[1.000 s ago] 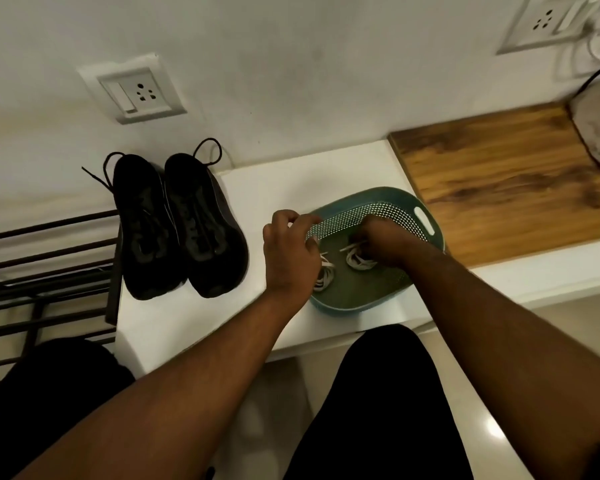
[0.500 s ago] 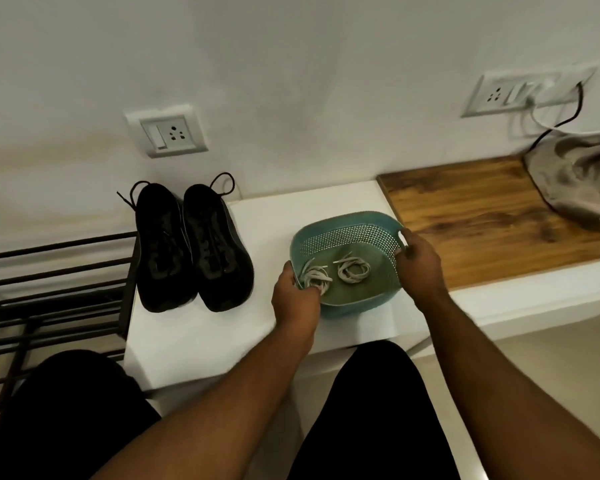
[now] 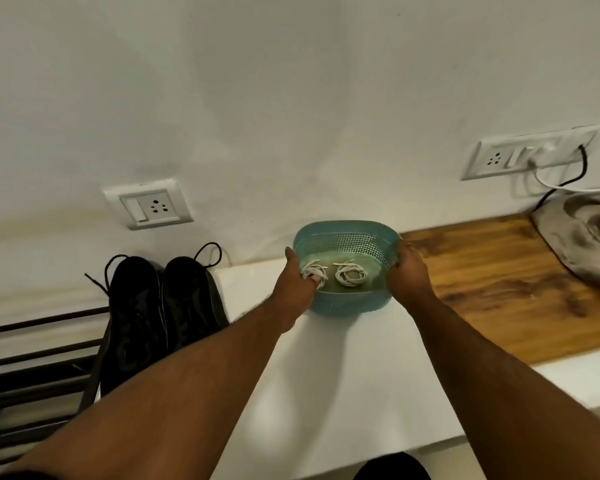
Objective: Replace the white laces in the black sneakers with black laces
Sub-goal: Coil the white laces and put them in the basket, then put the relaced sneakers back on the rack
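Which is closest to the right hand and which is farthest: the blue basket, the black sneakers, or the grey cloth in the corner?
From the right hand, in the head view:
1. The blue basket: the hand grips its right rim, so they touch.
2. The grey cloth: off to the right, on the wooden board.
3. The black sneakers: far left, beyond the basket and the left hand.

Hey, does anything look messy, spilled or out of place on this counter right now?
Nothing spilled or damaged. The sneakers stand side by side, two white lace bundles lie coiled in the basket, which both hands grip. Only a crumpled cloth sits loosely at the right.
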### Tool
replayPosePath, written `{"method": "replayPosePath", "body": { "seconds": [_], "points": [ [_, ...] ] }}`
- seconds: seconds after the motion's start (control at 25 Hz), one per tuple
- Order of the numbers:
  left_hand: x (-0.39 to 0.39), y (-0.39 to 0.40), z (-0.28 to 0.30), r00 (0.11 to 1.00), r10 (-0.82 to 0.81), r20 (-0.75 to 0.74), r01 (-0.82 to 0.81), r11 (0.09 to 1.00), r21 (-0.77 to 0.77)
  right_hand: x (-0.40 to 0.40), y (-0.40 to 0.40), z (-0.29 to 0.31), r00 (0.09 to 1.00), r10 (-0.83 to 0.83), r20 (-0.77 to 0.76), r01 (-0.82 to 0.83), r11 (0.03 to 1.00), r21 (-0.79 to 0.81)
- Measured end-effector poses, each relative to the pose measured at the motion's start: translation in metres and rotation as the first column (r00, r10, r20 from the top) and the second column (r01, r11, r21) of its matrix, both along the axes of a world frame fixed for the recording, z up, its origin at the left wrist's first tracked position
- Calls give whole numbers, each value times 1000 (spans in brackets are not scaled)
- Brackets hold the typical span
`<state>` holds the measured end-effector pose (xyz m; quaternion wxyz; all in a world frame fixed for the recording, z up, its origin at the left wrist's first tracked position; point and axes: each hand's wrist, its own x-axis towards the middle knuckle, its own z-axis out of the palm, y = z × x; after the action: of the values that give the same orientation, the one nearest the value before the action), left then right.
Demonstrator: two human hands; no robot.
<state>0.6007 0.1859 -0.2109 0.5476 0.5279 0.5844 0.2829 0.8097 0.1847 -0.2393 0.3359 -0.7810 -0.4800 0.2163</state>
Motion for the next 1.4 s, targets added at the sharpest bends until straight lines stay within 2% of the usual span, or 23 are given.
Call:
{"method": "replayPosePath", "body": {
  "seconds": [0.28, 0.48, 0.52, 0.6, 0.64, 0.72, 0.8, 0.88, 0.92, 1.0, 1.08, 1.24, 1.4],
  "points": [
    [7, 38, -25, 999, -11, 42, 10, 1000, 5, 11, 43, -30, 1000, -8, -22, 10, 998, 58],
    [9, 34, -17, 998, -66, -6, 66, 997, 32, 27, 44, -15, 988, 115, -100, -118, 993, -27],
    [7, 28, -13, 998, -62, -15, 62, 997, 46, 26, 36, -10, 994, 92, -64, -94, 995, -28],
    [-12, 8, -6, 997, -10, -83, 21, 992, 128, 5, 6, -2, 985, 50, 167, -68, 992, 102],
    [-27, -5, -6, 990, 26, -140, 2, 980, 199, -16, -13, 1, 962, 93, 257, -152, 963, 221],
    [-80, -36, -13, 935, 156, -319, -34, 934, 356, -81, -45, -12, 912, 293, 289, -385, 854, 350],
    [-137, -60, -29, 773, 261, -578, -12, 917, 399, -151, -65, -29, 828, 517, 218, -559, 791, 247],
    [-189, -81, -46, 595, 181, -784, -14, 977, 215, -224, -76, -38, 708, 700, 99, -706, 706, 56],
    [-207, -87, -55, 557, 82, -826, -13, 996, 89, -252, -77, -43, 662, 743, 95, -744, 667, -34],
    [-223, -89, -68, 539, -139, -831, 85, 990, -110, -286, -75, -48, 606, 775, 180, -754, 631, -182],
    [-233, -87, -73, 552, -246, -796, 171, 969, -180, -301, -76, -50, 569, 784, 247, -733, 620, -280],
    [-228, -103, -74, 558, -280, -781, 206, 959, -197, -300, -96, -51, 532, 804, 267, -711, 595, -376],
    [-226, -141, -72, 476, -321, -819, 297, 935, -194, -299, -139, -45, 580, 787, 212, -679, 610, -407]
  ]
}}
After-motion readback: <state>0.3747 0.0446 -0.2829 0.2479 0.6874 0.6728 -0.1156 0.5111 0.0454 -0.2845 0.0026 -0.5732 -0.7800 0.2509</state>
